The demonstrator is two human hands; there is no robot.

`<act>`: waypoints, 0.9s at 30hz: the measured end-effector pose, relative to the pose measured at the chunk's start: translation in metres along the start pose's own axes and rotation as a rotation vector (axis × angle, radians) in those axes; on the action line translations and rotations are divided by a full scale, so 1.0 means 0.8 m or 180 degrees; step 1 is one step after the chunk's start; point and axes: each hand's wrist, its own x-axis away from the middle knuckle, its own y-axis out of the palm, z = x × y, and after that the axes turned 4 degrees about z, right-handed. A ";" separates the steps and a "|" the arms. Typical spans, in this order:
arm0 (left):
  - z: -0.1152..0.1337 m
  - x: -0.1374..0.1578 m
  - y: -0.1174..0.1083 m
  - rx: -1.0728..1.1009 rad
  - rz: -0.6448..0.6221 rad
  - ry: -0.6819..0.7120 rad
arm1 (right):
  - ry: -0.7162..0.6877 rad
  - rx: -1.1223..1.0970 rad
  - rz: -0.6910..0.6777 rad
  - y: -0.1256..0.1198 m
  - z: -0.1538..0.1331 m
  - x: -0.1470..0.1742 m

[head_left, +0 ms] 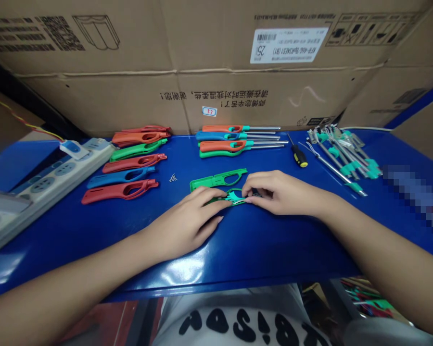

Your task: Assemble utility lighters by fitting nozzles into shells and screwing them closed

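My left hand (pixel 191 221) lies over a green lighter shell half (pixel 240 210), hiding much of it. Its fingertips press at a teal trigger (pixel 234 196) set in that half. From the other side my right hand (pixel 277 194) is closed in a pinch at the right end of the teal trigger; the exact spot between its fingertips is hidden. Just behind, a second green shell half (pixel 216 179) lies with its inner side up. Several small screws (pixel 172 178) sit in a loose pile to the left.
Coloured lighter handles (pixel 120 191) are lined up on the left beside a white power strip (pixel 63 175). Lighters with metal tubes (pixel 238 146) lie at the back. A screwdriver (pixel 298 153) and tube assemblies (pixel 346 154) are on the right. A cardboard wall (pixel 130 96) closes the back.
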 end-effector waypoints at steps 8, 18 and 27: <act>-0.001 -0.001 0.001 -0.0198 -0.0005 0.0069 | 0.0581 -0.0268 0.0109 0.004 0.002 -0.004; 0.003 0.001 -0.001 -0.0453 -0.0073 0.0127 | 0.0538 -0.0431 0.0131 0.006 0.007 -0.003; 0.001 0.000 0.000 -0.0380 0.0045 0.0154 | 0.0622 -0.0643 0.0029 0.001 0.010 -0.002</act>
